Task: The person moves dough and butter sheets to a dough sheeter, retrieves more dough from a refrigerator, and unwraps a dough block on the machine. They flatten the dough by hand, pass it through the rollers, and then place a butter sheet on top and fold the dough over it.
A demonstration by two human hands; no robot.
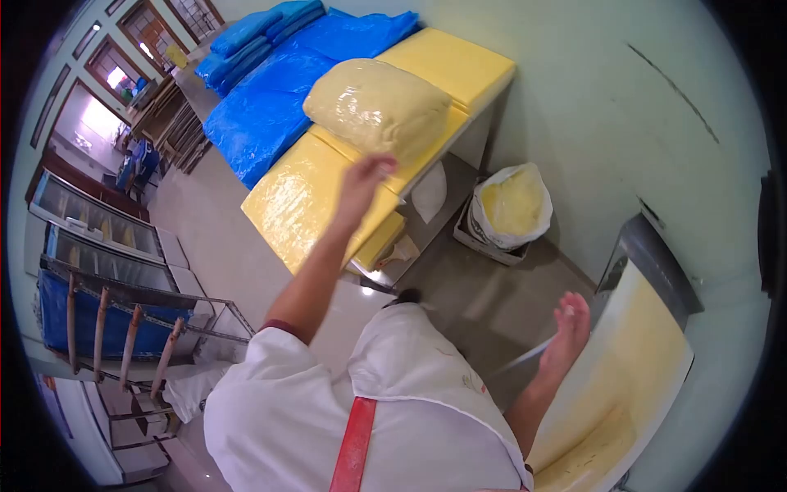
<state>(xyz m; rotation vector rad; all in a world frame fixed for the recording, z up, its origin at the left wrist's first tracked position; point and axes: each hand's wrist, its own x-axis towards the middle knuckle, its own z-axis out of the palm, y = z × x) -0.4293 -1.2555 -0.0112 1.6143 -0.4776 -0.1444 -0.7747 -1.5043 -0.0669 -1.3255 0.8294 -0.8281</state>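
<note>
My left hand [361,189] is closed, its fingertips curled at the lower edge of a big pale lump that looks like dough [373,98] under shiny clear film. What the fingers hold, if anything, I cannot tell. Beneath the lump lie smooth yellow slabs [299,197], also glossy with film. My right hand [566,336] is raised at the lower right, fingers loosely bent and apart, beside a machine's pale yellow bed [631,369]. A thin whitish strip [525,357], blurred, runs down and left from near its wrist.
Blue plastic sheeting [262,123] covers the table beyond the slabs, with folded blue bundles [238,49] behind. Under the table's right end, a lined bucket [515,205] holds yellow material. A rack with rods [123,328] stands at left. A wall closes off the right.
</note>
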